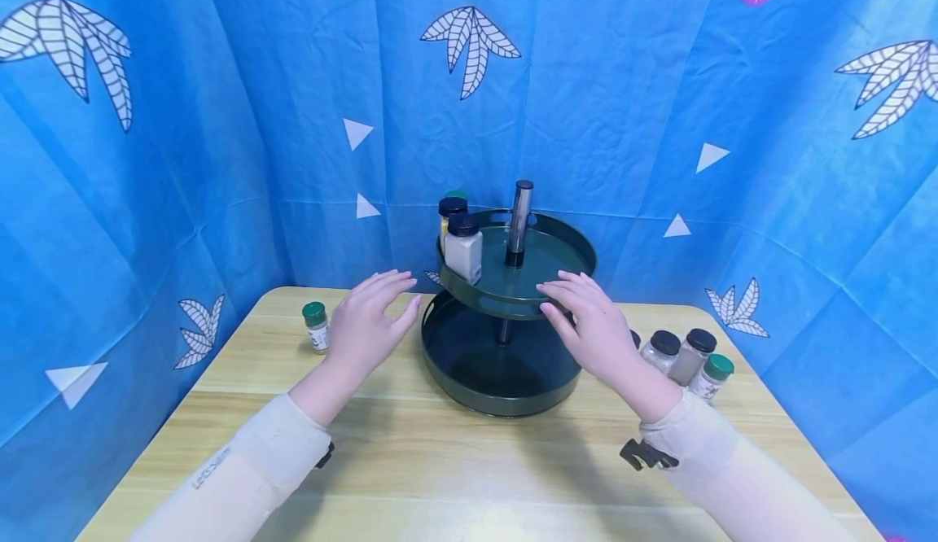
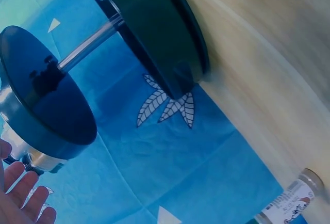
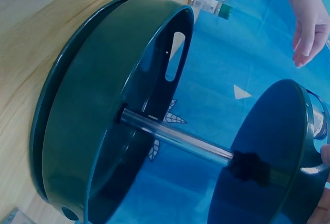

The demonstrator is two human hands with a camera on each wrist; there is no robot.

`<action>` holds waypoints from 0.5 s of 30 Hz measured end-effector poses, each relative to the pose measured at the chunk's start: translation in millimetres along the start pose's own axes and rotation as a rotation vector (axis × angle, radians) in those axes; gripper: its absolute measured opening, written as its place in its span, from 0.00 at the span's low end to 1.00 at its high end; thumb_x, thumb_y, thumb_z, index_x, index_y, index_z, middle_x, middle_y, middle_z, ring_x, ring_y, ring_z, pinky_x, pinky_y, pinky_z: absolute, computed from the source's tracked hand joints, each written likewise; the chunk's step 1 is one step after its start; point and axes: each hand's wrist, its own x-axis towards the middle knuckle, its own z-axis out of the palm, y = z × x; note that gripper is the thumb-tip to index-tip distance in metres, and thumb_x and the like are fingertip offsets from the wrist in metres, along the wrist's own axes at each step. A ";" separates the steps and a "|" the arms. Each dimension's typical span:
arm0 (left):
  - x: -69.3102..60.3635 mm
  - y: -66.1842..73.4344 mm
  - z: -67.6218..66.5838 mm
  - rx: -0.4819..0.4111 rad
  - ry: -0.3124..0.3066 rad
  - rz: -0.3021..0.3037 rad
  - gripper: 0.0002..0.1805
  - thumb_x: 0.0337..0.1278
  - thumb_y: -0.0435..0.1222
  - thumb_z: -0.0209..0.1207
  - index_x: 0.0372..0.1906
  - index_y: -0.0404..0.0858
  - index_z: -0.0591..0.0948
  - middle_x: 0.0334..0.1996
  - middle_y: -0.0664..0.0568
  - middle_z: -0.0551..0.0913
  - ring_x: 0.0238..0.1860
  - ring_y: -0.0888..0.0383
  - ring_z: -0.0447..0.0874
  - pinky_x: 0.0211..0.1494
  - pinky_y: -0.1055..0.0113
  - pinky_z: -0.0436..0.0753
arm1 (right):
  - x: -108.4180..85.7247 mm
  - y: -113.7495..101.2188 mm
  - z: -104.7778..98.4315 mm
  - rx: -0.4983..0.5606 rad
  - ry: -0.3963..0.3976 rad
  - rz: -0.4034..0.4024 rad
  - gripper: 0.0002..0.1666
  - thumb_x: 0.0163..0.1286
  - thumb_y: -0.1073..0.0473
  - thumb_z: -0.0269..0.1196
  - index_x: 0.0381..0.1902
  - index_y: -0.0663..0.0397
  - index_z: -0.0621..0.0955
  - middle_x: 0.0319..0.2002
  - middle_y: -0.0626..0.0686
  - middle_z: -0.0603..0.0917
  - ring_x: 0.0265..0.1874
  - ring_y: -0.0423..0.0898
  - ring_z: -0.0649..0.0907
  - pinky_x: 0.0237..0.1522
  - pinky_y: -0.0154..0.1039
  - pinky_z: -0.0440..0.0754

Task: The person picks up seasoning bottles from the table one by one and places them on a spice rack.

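Round, dark-green two-tier tray [image 1: 506,404]; left hand [image 1: 370,318] loosely extended, empty; right hand [image 1: 599,334] at rim [image 1: 506,301], grip unclear

Right here on the upper tray [image 1: 513,309], the white jar [image 1: 463,259] covers most of a second jar [image 1: 449,213], and behind that just a sliver of green lid [image 1: 456,194] peeks out. My right hand [image 1: 597,326] blocks nearly all of a dark lid [image 1: 635,338]. The upper tray screens the back of the lower tray [image 1: 506,404]. Over left, the lone jar [image 1: 317,328] wears print too small to read. My sleeves [image 1: 242,461] run off below. The left wrist view crops my left hand [image 1: 370,322]; the right wrist view crops my right, and whether it touches the rim, I can't tell.
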 end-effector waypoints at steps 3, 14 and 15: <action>-1.0 -3.6 -0.8 -0.003 0.006 -0.002 0.16 0.59 0.40 0.68 0.49 0.38 0.88 0.51 0.46 0.87 0.56 0.47 0.84 0.64 0.50 0.78 | 0.0 0.1 -0.2 0.000 0.001 0.001 0.20 0.73 0.53 0.64 0.59 0.53 0.83 0.58 0.56 0.84 0.68 0.55 0.73 0.73 0.58 0.62; -11.5 -17.5 0.6 0.011 -0.003 -0.048 0.15 0.59 0.40 0.68 0.49 0.39 0.88 0.51 0.48 0.87 0.57 0.49 0.84 0.67 0.52 0.75 | 0.2 0.6 0.2 -0.007 -0.001 -0.003 0.20 0.72 0.53 0.64 0.59 0.53 0.83 0.58 0.55 0.84 0.68 0.54 0.73 0.72 0.58 0.62; -12.5 -18.4 0.6 0.013 -0.003 -0.053 0.15 0.60 0.40 0.68 0.49 0.39 0.88 0.51 0.48 0.87 0.57 0.49 0.84 0.67 0.52 0.75 | 0.2 0.4 0.4 -0.007 -0.003 -0.001 0.20 0.73 0.53 0.64 0.59 0.53 0.83 0.58 0.55 0.84 0.68 0.54 0.73 0.72 0.57 0.62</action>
